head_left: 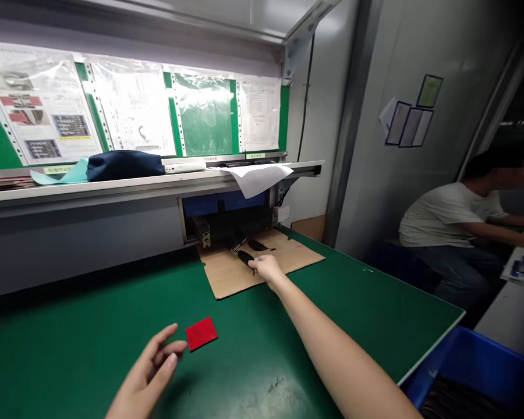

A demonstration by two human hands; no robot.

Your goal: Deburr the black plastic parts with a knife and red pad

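While the right hand (267,269) is stretched far forward over the cardboard sheet (257,262), its grip is narrowed onto a small dark piece (245,256) — fingertips pinching or pressing its near end, though whether the piece is lifted clear of the cardboard cannot be told from this angle. A second dark piece (258,245) lies just beyond it, nearer the opening under the shelf (157,183), apart from the fingers. Both sit right at the mouth of that opening, which probably explains the long reach of the arm.

The left hand (151,368) hovers low over the green counter (91,331), its grip loose and wide, holding nothing — fingers half-curled, the tips just beside a red square (201,333) that lies flat on the mat, not quite touching it as far as can be seen. The square lies close to the body, within easy reach.

Further out, a blue bin (471,361) stands at the counter's right corner with dark items inside. On the shelf rest a dark blue pouch (124,165) and a drooping sheet of paper (262,176); sleeved documents hang on the green board (203,113). Another person (454,227) sits at a separate bench to the right.
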